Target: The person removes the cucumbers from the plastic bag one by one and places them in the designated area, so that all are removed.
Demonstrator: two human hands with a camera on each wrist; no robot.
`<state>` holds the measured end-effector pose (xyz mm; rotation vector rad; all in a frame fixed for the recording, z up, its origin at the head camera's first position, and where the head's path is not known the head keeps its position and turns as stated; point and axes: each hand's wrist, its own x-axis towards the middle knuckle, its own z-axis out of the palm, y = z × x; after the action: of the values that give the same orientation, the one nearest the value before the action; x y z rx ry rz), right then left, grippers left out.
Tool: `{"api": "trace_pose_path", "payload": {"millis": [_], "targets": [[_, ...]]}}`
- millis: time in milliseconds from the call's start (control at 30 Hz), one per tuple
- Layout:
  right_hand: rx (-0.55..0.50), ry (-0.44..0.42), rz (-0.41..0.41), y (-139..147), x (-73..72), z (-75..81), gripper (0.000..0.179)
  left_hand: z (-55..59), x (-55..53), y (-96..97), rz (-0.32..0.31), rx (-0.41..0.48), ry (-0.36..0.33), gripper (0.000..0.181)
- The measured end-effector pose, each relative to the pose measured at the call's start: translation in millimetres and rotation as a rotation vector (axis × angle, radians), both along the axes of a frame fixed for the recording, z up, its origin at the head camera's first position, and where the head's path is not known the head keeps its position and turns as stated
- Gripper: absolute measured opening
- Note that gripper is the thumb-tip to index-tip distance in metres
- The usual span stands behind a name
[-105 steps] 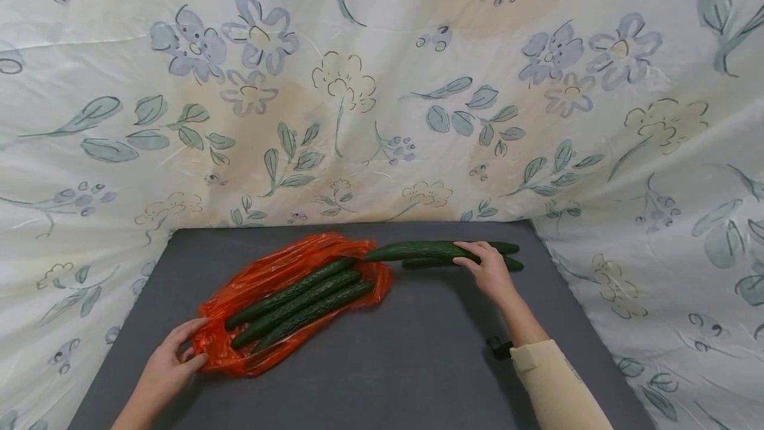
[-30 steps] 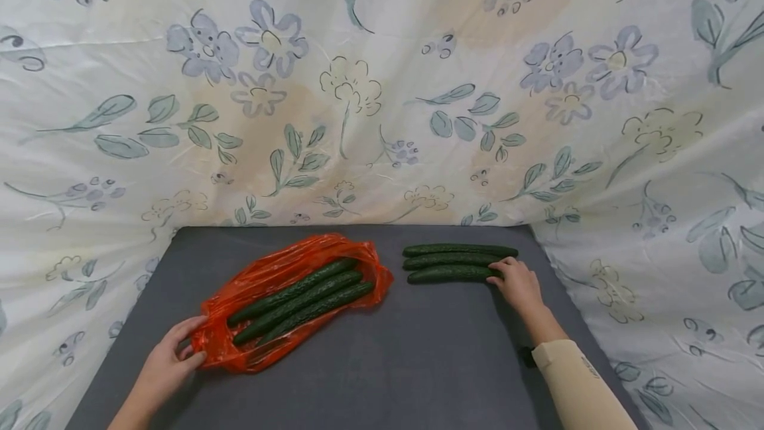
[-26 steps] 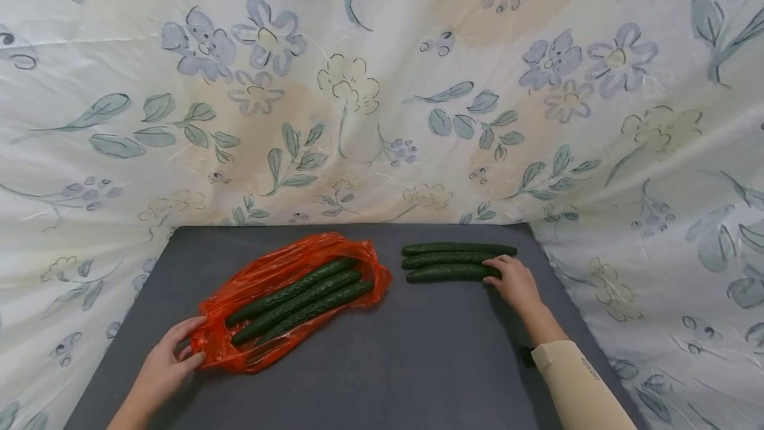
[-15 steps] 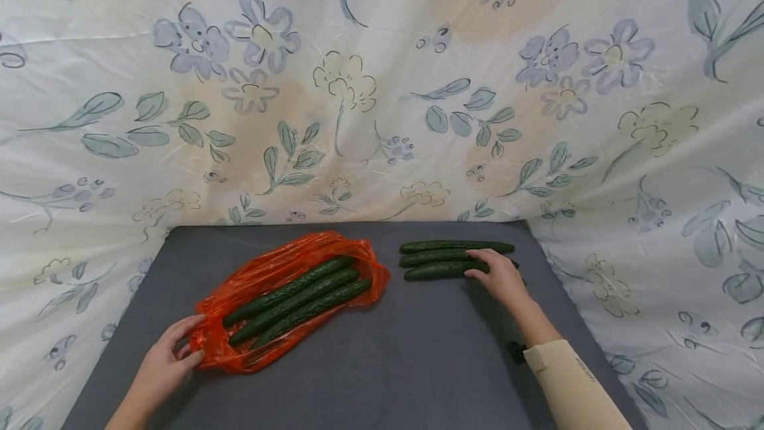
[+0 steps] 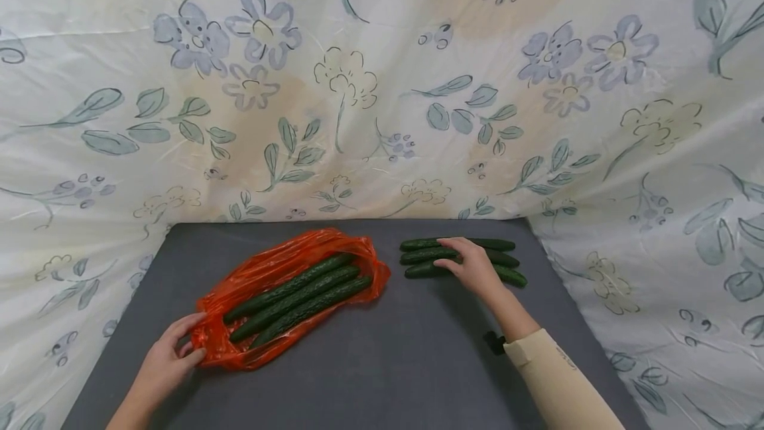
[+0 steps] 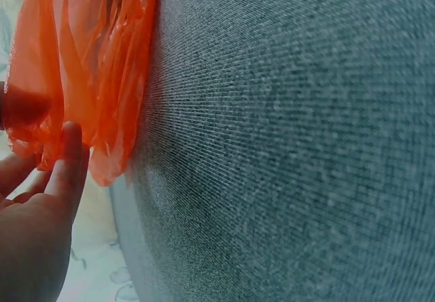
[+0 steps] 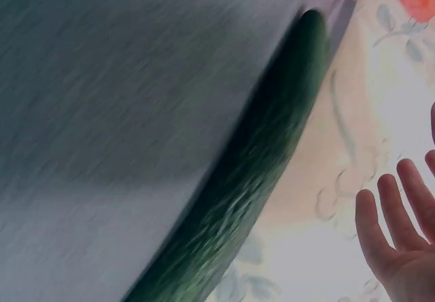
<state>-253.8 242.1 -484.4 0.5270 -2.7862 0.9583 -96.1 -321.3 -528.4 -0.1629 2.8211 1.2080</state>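
Observation:
On the left of the table, a crinkled red plastic bag (image 5: 239, 277) lies spread open with three cucumbers (image 5: 295, 300) on it, side by side. My left hand (image 5: 167, 360) pinches the bag's near left end between thumb and fingers; the left wrist view shows the thin red plastic (image 6: 102, 64) at the fingertips. Three more cucumbers (image 5: 504, 259) lie in a row at the right back. Over that row hovers my right hand (image 5: 474, 267), holding nothing, and it hides their middle parts. In the right wrist view its fingers (image 7: 391, 213) are spread, apart from the nearest cucumber (image 7: 251, 173).
The dark grey table (image 5: 382, 363) carries both groups of cucumbers, with a bare strip between the bag and the right-hand row. Behind and along the sides hangs a flower-patterned cloth (image 5: 382, 85). A small black object (image 5: 494, 342) shows at the right wrist.
My right hand has set a carried cucumber down in front of two others, let go and moved left over the row. The left hand has kept its pinch on the bag.

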Motion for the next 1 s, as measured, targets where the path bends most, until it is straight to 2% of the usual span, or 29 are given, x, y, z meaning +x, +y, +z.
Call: {"api": "trace_pose_path", "payload": {"millis": [267, 433, 633, 733, 1000], "targets": [[-0.083, 0.024, 0.118, -48.8, -2.7, 6.8, 0.039, -1.8, 0.5, 0.3, 0.004, 0.006, -0.04, 0.064], [-0.092, 0.033, 0.196, -84.2, -0.2, 9.5, 0.041, -1.9, 0.1, 0.1, 0.001, 0.004, -0.031, 0.064], [-0.142, 0.059, 0.311, -123.8, 8.4, 20.7, 0.045, -2.7, 0.1, -0.1, 0.004, 0.008, -0.029, 0.064], [-0.133, 0.066, 0.35, -139.6, 10.4, 23.5, 0.046, -3.7, 0.0, -0.5, 0.005, 0.014, -0.026, 0.064], [-0.041, -0.007, 0.386, -167.3, 7.9, 8.1, 0.047, -4.5, -1.6, -2.6, 0.004, 0.017, -0.011, 0.064]]}}
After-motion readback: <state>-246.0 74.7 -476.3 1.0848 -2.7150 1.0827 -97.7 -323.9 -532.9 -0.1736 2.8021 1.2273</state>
